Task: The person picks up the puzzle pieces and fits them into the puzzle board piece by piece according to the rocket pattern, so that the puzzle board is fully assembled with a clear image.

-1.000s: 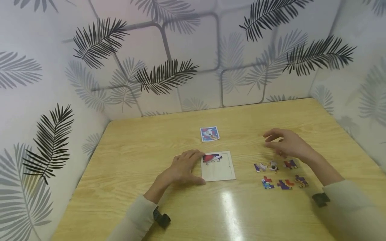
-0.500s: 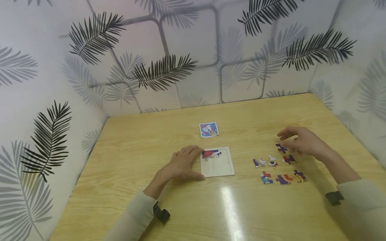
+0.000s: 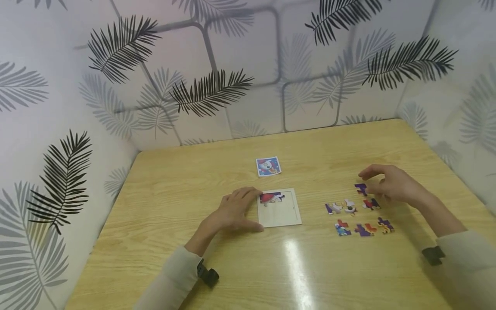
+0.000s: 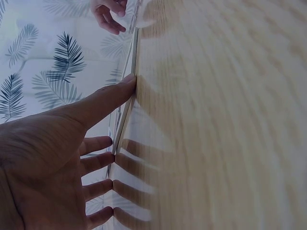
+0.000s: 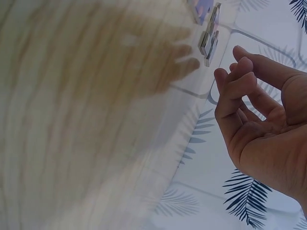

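Observation:
My left hand (image 3: 235, 213) rests on the table at the left side of a square puzzle board (image 3: 277, 217), its fingers spread. In the left wrist view the thumb (image 4: 112, 98) touches the board's edge. Red, white and purple puzzle pieces (image 3: 270, 198) fill the board's upper left part. My right hand (image 3: 395, 184) hovers at a purple puzzle piece (image 3: 361, 188), partly covering it, fingers loosely bent. The right wrist view shows nothing between these fingers (image 5: 235, 91); several puzzle pieces (image 5: 209, 36) lie beyond them.
Two rows of loose puzzle pieces lie right of the board, among them a blue and red piece (image 3: 342, 228) and a white piece with an eye (image 3: 350, 206). A small picture card (image 3: 268, 166) lies behind the board. Patterned walls (image 3: 263, 103) border the wooden table (image 3: 186, 172).
My right hand has moved to the right, and the purple piece, hidden beneath it at first, now shows on the table. The left hand stays by the board. The head view has tilted slightly.

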The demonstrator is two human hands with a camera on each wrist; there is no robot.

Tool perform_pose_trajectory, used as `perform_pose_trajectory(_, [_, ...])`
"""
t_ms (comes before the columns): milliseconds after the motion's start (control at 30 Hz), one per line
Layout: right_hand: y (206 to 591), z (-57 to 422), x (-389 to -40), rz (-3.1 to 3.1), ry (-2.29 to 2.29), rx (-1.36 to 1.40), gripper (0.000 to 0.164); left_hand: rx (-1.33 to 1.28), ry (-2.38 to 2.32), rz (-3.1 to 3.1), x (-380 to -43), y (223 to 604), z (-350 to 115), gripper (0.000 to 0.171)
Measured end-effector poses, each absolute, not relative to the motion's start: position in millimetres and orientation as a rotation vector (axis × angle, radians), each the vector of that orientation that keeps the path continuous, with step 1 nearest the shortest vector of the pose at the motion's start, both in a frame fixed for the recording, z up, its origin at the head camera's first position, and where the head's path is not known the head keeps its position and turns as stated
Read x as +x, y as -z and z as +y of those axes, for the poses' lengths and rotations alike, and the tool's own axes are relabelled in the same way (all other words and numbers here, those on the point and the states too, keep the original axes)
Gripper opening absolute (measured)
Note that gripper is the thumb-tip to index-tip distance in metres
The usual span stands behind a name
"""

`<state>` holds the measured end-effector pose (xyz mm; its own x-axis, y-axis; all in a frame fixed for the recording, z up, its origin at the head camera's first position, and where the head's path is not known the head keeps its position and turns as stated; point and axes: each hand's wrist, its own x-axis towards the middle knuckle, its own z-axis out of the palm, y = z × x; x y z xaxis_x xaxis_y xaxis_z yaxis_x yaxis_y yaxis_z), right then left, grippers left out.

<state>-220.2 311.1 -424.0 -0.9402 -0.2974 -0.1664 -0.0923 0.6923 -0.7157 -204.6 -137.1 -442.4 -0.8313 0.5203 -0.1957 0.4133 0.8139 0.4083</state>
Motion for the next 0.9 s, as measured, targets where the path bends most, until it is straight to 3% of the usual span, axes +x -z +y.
perform_pose_trajectory(900, [432.3, 305.3, -222.0, 2.702, 0.969, -0.302, 0.046, 0.706, -0.489, 2.709, -209.1, 446.4, -140.4, 0.098])
